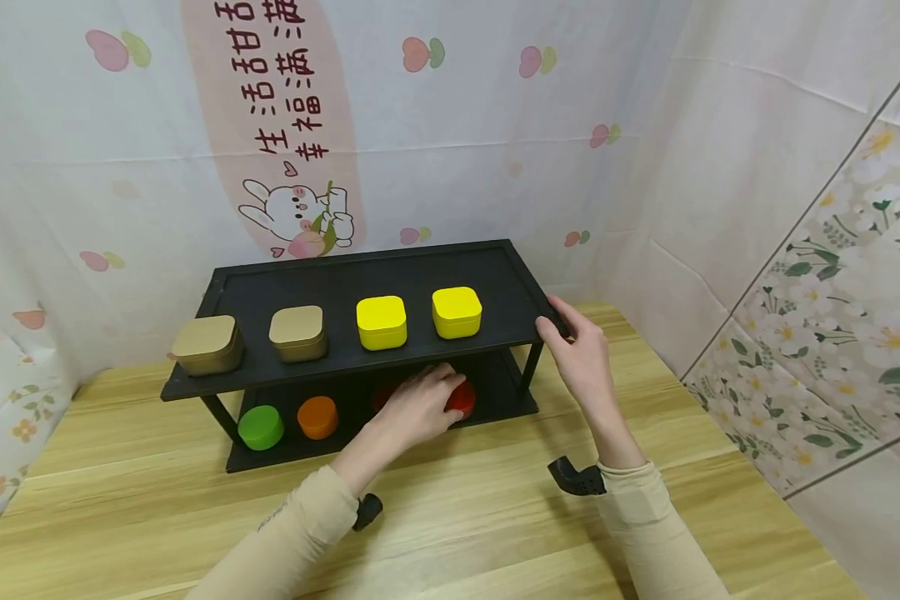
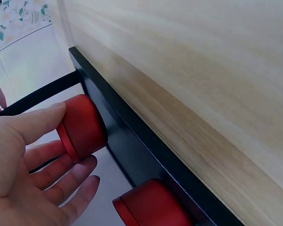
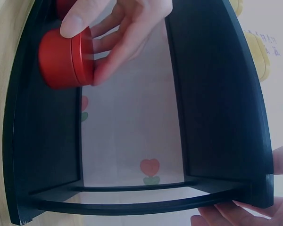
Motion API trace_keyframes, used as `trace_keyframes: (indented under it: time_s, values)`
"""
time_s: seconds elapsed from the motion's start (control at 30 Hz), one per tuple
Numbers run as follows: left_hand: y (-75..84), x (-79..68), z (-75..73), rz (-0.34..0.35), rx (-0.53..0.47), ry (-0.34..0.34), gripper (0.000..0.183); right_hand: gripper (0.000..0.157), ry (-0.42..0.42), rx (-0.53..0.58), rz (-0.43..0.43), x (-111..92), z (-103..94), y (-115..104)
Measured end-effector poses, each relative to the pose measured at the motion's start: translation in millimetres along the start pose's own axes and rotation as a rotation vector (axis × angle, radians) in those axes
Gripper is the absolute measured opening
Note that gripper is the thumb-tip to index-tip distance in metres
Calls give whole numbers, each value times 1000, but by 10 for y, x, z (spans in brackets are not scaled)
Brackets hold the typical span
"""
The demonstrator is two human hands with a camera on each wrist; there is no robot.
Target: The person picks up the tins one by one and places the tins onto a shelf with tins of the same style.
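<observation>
My left hand (image 1: pixel 420 407) reaches onto the lower level of a black two-tier shelf (image 1: pixel 322 282). In the left wrist view its thumb and fingers grip a round red tin (image 2: pixel 84 126) by the lid end; the tin's base is right at the lower board. A second red tin (image 2: pixel 153 206) stands beside it, mostly hidden behind the hand in the head view. My right hand (image 1: pixel 587 354) holds the right end of the upper board, thumb on top and fingers (image 3: pixel 221 214) around the edge.
Two tan square tins (image 1: pixel 298 333) and two yellow square tins (image 1: pixel 382 322) sit along the upper board's front. Green (image 1: pixel 261 427) and orange (image 1: pixel 317 417) round tins stand at the lower left. The shelf is on a wooden table (image 1: pixel 457 500), close to a patterned curtain (image 1: pixel 457 183).
</observation>
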State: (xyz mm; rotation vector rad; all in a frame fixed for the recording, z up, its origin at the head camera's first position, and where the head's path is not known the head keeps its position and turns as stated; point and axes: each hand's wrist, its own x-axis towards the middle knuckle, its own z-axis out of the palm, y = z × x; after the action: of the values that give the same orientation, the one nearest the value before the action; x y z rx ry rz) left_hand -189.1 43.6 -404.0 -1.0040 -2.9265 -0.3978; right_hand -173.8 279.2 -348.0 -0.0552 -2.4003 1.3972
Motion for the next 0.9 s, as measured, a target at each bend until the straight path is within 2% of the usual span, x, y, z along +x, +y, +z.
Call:
trace_keyframes:
  time_s: [0.9]
  values:
    - [-28,154,54,-59,-5,-83,55,53,0,-2,9,-7,-2,-2]
